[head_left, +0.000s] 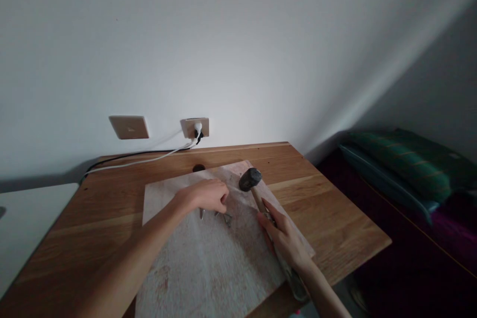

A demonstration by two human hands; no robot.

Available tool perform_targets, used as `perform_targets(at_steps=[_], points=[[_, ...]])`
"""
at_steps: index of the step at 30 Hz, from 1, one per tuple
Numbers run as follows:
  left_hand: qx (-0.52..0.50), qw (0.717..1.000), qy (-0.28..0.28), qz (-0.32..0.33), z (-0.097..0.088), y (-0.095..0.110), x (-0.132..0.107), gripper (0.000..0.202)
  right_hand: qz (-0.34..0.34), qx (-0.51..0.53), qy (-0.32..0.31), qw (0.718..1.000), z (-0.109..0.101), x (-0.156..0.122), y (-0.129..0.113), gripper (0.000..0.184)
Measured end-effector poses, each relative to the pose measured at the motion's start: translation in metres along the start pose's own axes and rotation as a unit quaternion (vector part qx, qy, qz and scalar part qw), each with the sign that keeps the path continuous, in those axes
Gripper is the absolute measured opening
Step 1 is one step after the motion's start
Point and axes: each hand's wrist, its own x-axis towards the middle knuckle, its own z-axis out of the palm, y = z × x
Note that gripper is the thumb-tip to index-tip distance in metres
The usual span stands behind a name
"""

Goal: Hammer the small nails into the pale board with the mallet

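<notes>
My right hand (283, 236) is wrapped around the handle of a hammer (250, 179). The hammer's blunt dark head is raised at the far end, and the light handle runs back under my palm toward the table's front edge. Over the middle of a pale, worn wooden board (201, 268), my left hand (208, 195) is closed with its fingers curled down. Whatever those fingers pinch is hidden. Just below them, several thin shiny metal pieces (226, 218), perhaps nails, lie on the board. One more metal piece (201, 214) shows under the wrist side.
The board rests on a brown wooden table (328, 203) against a white wall. Black and white cables (141, 160) run along the back edge to a socket (196, 128). A white surface (33, 223) adjoins at left. Green striped bedding (406, 164) lies at right.
</notes>
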Motion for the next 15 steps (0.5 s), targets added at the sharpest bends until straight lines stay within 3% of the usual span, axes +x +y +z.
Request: perform_targets(at_steps=[7,15], points=[[0.028,1.0,0.006,0.002,0.0,0.007,0.002,0.006,0.007,0.008,-0.013,1.0,0.0,-0.001,-0.003,0.074],[-0.024,0.993,0.116,-0.023,-0.003,-0.02,0.004,0.004,-0.003,0.009,-0.022,1.0,-0.002,-0.002,-0.005,0.07]])
